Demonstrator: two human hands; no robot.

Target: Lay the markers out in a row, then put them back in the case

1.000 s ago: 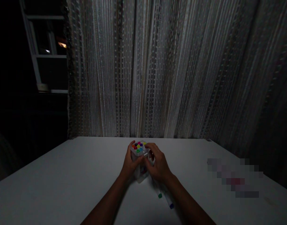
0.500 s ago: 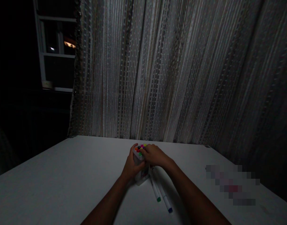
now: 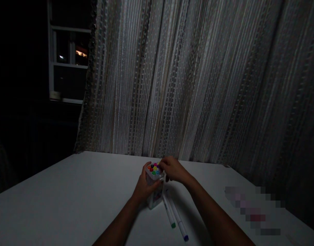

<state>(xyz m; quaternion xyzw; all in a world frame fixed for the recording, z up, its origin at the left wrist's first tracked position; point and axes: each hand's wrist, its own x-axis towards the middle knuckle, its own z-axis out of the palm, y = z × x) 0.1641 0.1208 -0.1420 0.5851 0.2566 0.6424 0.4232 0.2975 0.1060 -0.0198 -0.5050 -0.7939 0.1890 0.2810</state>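
Observation:
A clear plastic case (image 3: 152,202) full of markers stands upright on the white table. Its top shows several coloured marker ends (image 3: 154,168), among them orange, red, pink, yellow, green and blue. My left hand (image 3: 144,186) is wrapped round the case from the left, thumb across the front. At the top's right rear edge, my right hand (image 3: 173,169) has its fingers bent and pinched among the marker ends; what they grip is hidden. Just right of the case lie a white marker with a green end (image 3: 169,213) and another with a blue-purple end (image 3: 179,222), side by side.
The white table (image 3: 95,191) stretches out on both sides. A blurred, pixelated patch (image 3: 256,212) covers something on its right part. Behind the far edge hangs a patterned curtain (image 3: 172,85). A dark window (image 3: 69,65) is at the left.
My right hand has shifted a little back and right over the case's top, uncovering more marker ends. My left hand keeps its hold. The whole view has tilted slightly.

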